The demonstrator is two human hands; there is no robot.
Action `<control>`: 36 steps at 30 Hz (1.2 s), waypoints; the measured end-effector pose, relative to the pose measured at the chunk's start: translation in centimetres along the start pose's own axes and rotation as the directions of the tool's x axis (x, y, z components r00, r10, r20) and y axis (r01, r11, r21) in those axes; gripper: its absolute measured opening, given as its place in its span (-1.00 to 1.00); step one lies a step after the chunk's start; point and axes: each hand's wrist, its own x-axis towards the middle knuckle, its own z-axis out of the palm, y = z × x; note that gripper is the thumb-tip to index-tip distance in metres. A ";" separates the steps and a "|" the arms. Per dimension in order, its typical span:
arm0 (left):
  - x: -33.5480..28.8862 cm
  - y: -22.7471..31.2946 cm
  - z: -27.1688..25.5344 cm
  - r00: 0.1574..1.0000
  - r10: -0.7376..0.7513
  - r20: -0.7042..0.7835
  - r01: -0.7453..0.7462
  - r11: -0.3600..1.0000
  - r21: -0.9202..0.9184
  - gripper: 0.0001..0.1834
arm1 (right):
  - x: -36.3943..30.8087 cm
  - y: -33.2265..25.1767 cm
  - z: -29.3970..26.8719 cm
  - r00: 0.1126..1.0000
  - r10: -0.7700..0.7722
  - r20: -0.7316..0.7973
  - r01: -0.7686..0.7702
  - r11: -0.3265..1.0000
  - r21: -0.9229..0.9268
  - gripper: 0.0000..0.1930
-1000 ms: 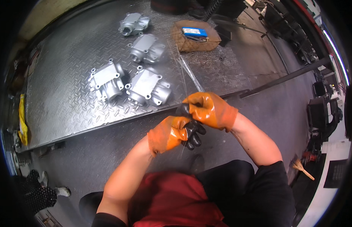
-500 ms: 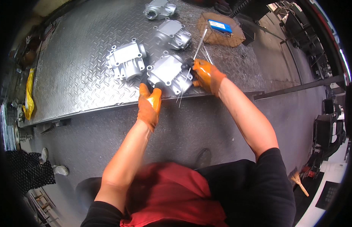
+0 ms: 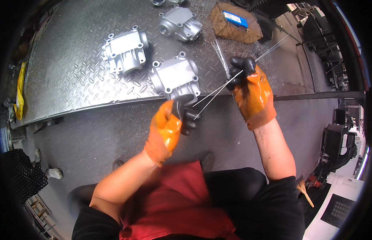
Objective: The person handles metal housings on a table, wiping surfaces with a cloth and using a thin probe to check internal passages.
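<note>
Our right hand (image 3: pixel 253 96), closed on thin metal wires (image 3: pixel 226 83), is now farther from the nearest silver casting (image 3: pixel 176 78) on the table (image 3: pixel 82 52), leaving only our left hand (image 3: pixel 165 130), grip unclear, close before it.

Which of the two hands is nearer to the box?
Right. The right hand is below the box in the view; the left hand is farther away, lower and to the left.
</note>
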 end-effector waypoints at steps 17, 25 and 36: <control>0.6 -1.3 1.3 0.982 0.102 0.159 -0.026 0.906 -0.422 -0.53 | -3.7 0.4 0.9 0.944 0.008 0.331 0.102 0.944 -0.313 -0.70; -0.2 -6.3 -1.0 0.907 -0.142 -0.396 -0.057 0.891 -0.450 -0.58 | -2.7 3.4 0.7 0.905 -0.302 0.300 0.426 0.658 -0.621 -0.74; 2.4 -10.0 -2.2 0.928 -0.134 -0.346 -0.069 0.854 -0.515 -0.75 | -0.7 7.0 -0.1 0.727 -0.346 0.593 0.671 0.177 -0.720 -0.78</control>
